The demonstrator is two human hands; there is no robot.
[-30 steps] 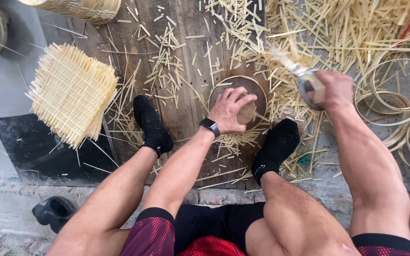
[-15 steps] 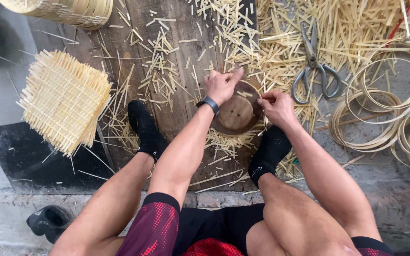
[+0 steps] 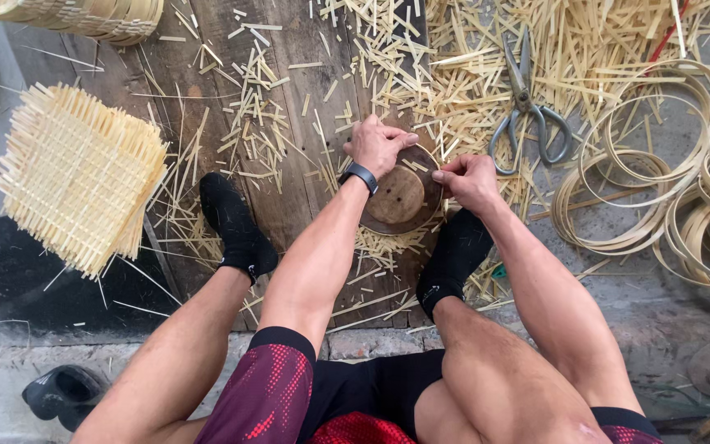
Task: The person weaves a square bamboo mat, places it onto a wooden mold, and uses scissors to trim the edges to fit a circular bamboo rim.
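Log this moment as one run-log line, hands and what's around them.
left hand: on round wooden disc | right hand: pinching disc's edge | scissors: lying apart on bamboo strips | woven mats: stacked left

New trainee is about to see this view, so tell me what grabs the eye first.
At centre, the left hand and right hand grip a round brown wooden disc on the plank floor. A stack of pale woven bamboo mats sits at left. Scissors lie on the strewn bamboo offcuts at upper right, beside coiled bamboo hoops.
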